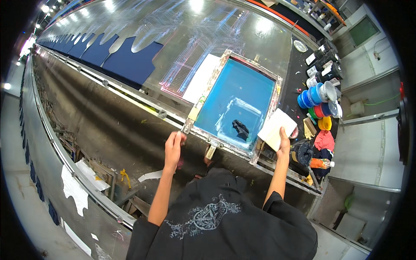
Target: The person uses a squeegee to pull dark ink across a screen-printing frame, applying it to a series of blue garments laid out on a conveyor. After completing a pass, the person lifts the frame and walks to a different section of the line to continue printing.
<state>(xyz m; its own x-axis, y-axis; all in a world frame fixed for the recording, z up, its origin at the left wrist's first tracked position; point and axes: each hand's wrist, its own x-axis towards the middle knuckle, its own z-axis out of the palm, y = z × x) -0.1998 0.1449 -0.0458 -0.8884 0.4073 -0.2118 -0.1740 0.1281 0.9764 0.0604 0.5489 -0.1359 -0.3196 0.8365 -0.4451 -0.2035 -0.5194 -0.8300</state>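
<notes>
A screen-printing frame (219, 80) with blue mesh (242, 93) rests on the long table. Near its front end, a black patch (240, 129) lies within a whitish rectangular smear. My right hand (283, 142) grips a cream-white flat rectangular piece (277, 128) by its lower edge, beside the frame's front right corner; I cannot tell if it is card or a folded cloth. At the front left corner my left hand (172, 149) is closed, its fingers curled. Whatever may be inside those fingers is hidden. A white sheet (203, 78) shows along the frame's left side.
Navy fabric pieces (134, 65) lie along the table to the left. Black bottles (323, 65), blue tubs (311, 96), a pink cloth (324, 140) and an orange bottle (321, 163) crowd the right end. A second long table (97, 216) stands at lower left.
</notes>
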